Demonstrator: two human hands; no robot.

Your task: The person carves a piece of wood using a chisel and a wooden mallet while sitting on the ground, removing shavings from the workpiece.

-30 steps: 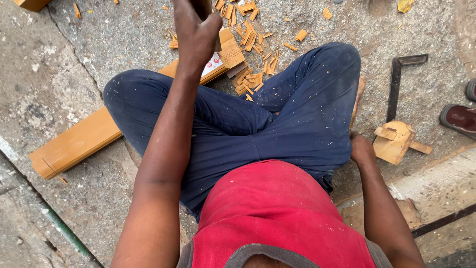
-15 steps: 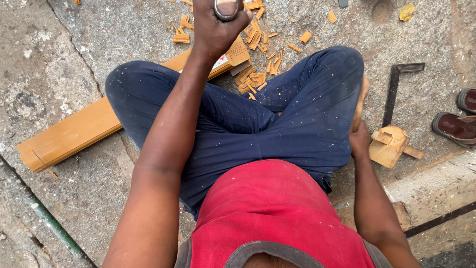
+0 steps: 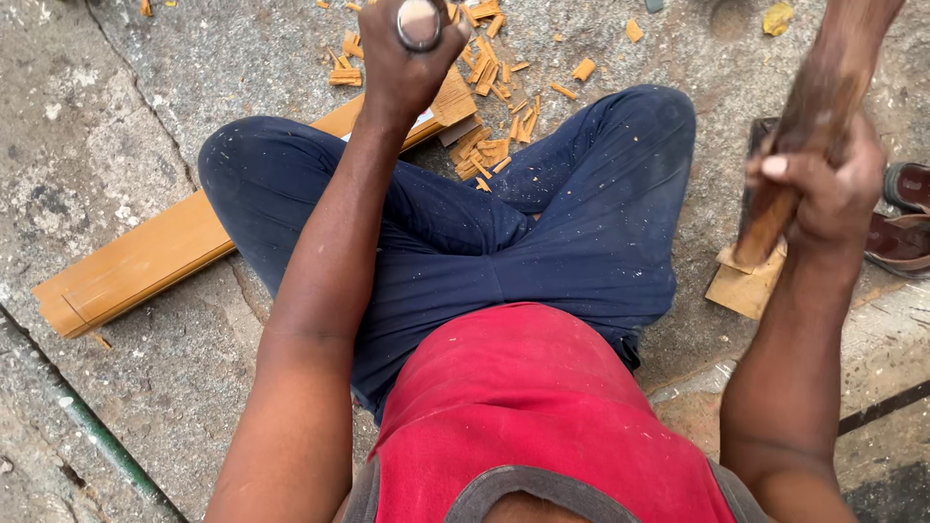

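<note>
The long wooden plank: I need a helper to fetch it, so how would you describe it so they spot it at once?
Start from the seated person's dark blue trousers on the grey concrete ground. The long wooden plank runs under the knee on their left, out toward the left edge. It is the only long, smooth orange-brown board; the other wood nearby is small chips.

Rough concrete floor (image 3: 155, 87), cracked and stained.
Long wooden plank (image 3: 136, 266) lies flat on it; wood chips (image 3: 484, 145) scattered past the plank's far end; flat wood offcut (image 3: 741, 286) and sandal (image 3: 906, 228) well right of plank.
</note>
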